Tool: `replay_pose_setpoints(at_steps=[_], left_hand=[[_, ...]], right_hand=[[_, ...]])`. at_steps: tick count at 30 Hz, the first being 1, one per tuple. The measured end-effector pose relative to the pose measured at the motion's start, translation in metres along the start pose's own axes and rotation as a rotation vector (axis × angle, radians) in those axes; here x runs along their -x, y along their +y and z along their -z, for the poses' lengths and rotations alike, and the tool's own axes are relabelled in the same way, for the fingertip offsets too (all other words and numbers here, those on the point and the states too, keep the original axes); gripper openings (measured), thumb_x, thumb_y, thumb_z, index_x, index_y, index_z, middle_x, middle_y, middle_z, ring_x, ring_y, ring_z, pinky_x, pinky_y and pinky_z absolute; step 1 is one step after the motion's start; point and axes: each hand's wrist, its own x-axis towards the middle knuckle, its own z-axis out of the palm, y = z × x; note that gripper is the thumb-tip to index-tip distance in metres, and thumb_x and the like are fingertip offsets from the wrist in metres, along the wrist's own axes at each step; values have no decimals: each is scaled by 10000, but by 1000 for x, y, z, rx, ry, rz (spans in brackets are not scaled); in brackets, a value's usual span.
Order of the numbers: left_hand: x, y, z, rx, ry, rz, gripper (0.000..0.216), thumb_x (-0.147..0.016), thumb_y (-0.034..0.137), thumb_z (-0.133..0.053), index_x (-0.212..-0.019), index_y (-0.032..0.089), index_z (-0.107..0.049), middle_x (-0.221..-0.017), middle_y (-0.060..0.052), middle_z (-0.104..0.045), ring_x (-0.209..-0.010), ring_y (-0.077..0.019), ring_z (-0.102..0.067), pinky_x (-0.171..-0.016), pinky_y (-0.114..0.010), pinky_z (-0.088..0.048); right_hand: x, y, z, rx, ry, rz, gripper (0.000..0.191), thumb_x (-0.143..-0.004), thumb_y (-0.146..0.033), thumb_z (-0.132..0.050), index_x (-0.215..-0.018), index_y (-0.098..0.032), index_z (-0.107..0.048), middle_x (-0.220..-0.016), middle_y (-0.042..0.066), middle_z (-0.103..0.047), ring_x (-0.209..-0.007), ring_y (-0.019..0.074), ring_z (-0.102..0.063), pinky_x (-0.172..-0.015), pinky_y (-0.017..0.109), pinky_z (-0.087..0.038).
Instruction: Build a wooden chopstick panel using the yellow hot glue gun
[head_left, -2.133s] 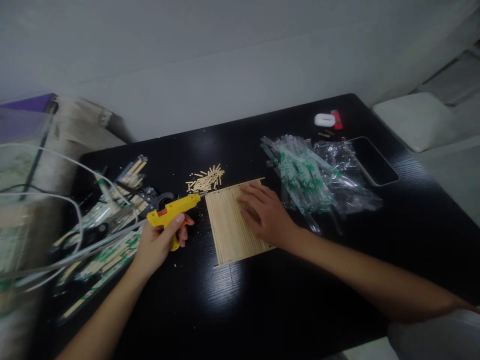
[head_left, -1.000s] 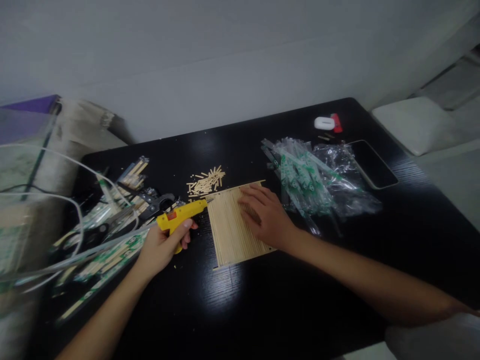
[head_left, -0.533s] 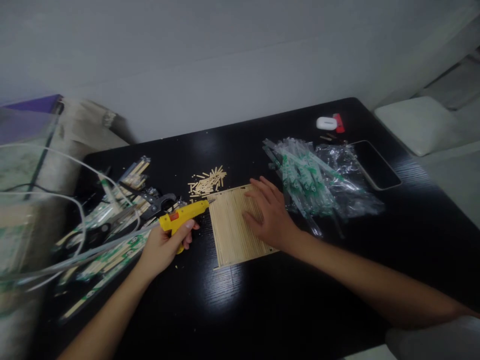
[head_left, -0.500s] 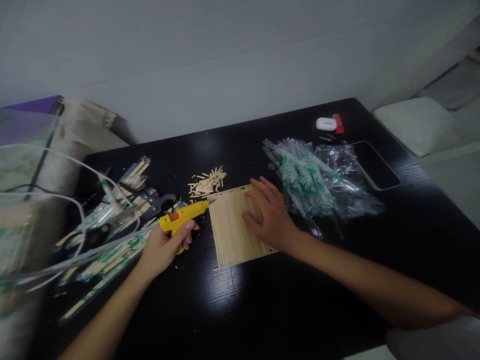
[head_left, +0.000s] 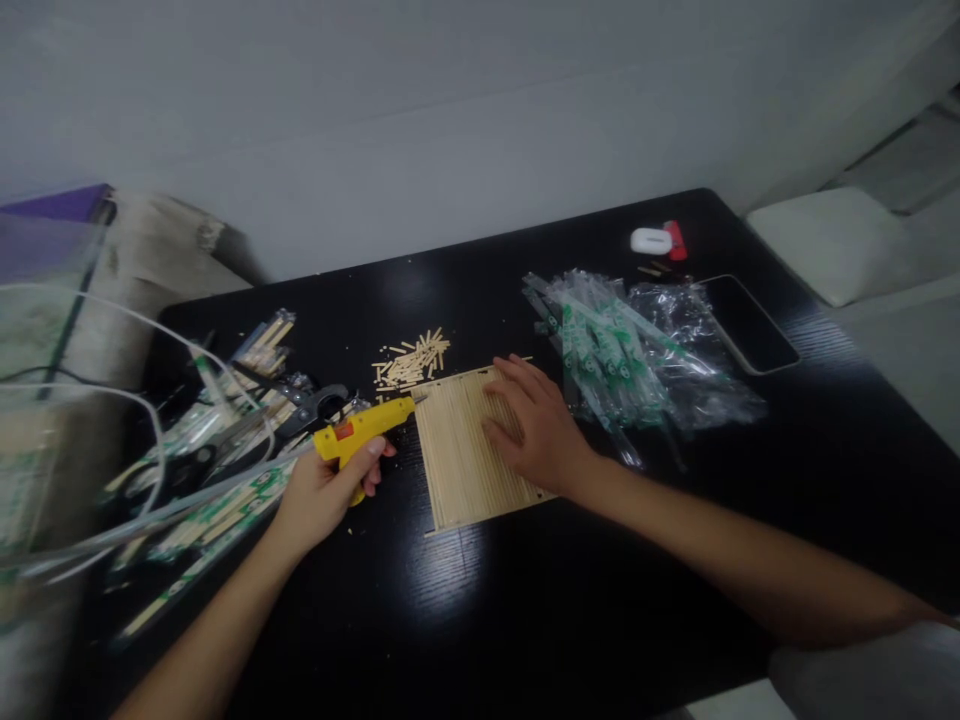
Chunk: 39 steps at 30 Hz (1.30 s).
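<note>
My left hand [head_left: 321, 495] is closed around the grip of a yellow glue gun [head_left: 362, 428], whose nozzle points right at the top left corner of a flat mat of wooden sticks [head_left: 457, 455]. My right hand [head_left: 534, 425] lies flat and open on the right half of that mat, fingers spread toward its far edge. The mat rests on the black table [head_left: 525, 600]. A small heap of short cut stick pieces [head_left: 412, 358] lies just behind the mat.
Clear green-printed chopstick wrappers [head_left: 622, 350] are piled to the right, with a dark phone [head_left: 750, 322] beyond them. A white case [head_left: 649, 240] and a red item [head_left: 675, 238] sit at the far edge. Scissors [head_left: 225, 448], cables and wrapped chopsticks clutter the left side.
The glue gun has moved right until its nozzle reaches the mat's corner. My right hand shifted slightly on the mat but stays flat on it.
</note>
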Motion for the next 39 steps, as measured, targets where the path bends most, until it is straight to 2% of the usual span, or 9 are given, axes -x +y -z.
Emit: replay_pose_setpoints(at_steps=[18,39], left_hand=[[0,-3,1,-40,12,8,382,-863,516,-669,-797,147,-744,-551,-14,-615,-471,-131,-583,-459,-226,-450],[0,-5,1,-37,5,16,369,-858,507,-673,-794,150,-742,-563,-16,-622,-480,-139,-590,-465,-235,-455]], right_hand=[[-1,-1,2,-3,-7,10,327,-936,-279,-575,-1255,-214,-596,-1498,141,-546,-1483,329,-401,-1188,621,-377],[0,-1,1,13,5,22,327,-937,-271,-583,-1254,-193,-599,-1476,133,-570,-1476,322,-411,-1201,584,-378]])
